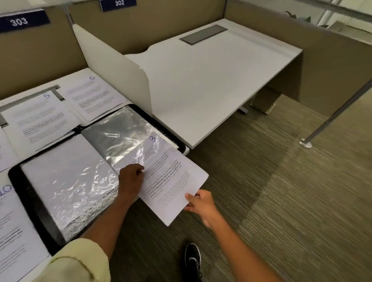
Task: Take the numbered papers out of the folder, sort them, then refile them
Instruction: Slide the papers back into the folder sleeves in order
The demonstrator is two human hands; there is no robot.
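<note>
Lighting: even, soft indoor. Glare: plastic sleeves (124, 135). Shadows: faint on floor (286, 190). Edges: wide-angle curvature, slight blur.

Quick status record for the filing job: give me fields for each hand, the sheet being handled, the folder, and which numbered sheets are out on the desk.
left hand: pinches the plastic sleeve at its opening
right hand: grips the near edge of sheet 3
sheet 3: partly inside the sleeve, its near part sticking out past the desk edge
folder: black, lying open on the desk
sheets on desk: 5, 6, 10, and one cut off at the left edge, number unclear
</note>
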